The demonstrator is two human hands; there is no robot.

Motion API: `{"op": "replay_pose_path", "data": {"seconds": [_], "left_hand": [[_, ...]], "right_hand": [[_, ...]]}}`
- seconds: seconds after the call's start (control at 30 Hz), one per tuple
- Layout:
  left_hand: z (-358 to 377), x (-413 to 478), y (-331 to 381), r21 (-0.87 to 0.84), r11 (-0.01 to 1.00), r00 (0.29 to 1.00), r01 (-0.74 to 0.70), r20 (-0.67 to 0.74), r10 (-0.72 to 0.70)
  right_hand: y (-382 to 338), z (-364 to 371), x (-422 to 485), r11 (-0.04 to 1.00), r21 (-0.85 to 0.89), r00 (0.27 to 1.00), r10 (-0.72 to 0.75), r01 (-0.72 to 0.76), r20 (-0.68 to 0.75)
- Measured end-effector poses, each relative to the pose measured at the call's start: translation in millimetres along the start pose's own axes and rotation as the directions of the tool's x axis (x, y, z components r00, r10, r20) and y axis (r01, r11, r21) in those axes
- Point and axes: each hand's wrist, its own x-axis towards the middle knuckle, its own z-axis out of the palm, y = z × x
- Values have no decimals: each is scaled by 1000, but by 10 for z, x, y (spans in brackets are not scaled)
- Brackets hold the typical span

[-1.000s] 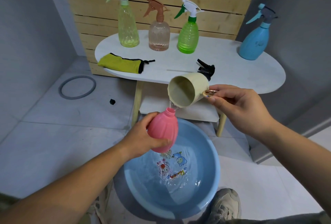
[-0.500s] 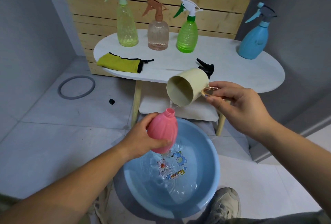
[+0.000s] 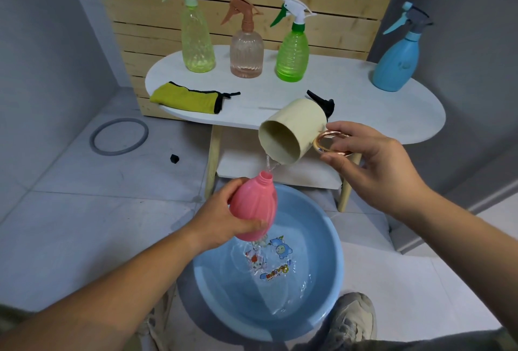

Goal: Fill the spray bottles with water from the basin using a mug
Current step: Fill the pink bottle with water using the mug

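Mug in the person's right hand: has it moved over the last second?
Yes, slightly. The mug has tipped further, its base rising against the white table front edge and hiding more of the black spray head.

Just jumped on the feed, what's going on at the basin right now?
A person is filling the pink bottle, its top off, over the blue basin. The left hand grips the bottle. The right hand tips the cream mug by its gold ring handle, and a thin stream runs into the bottle's neck. Some water seems to drip below into the basin. Four other spray bottles stand capped on the white table.
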Motion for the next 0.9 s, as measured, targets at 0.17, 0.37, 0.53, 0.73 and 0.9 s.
{"op": "replay_pose_path", "data": {"seconds": [0.17, 0.37, 0.53, 0.73, 0.9], "left_hand": [[8, -8, -6, -12, 1000, 1000, -1, 3, 2], [20, -13, -5, -5, 1000, 1000, 11, -7, -11], [19, -12, -16, -7, 1000, 1000, 24, -11, -24], [17, -1, -25, -14, 1000, 1000, 15, -9, -15], [30, 2, -42, -31, 999, 1000, 9, -19, -9]], "right_hand": [[-2, 1, -16, 987, -115, 994, -110, 111, 18], [16, 28, -16, 974, -157, 987, -161, 162, 21], [28, 53, -16, 947, -203, 968, -251, 247, 5], [52, 83, -18, 896, -268, 932, -361, 354, 24], [56, 166, -39, 932, -211, 954, -299, 296, 19]]}}
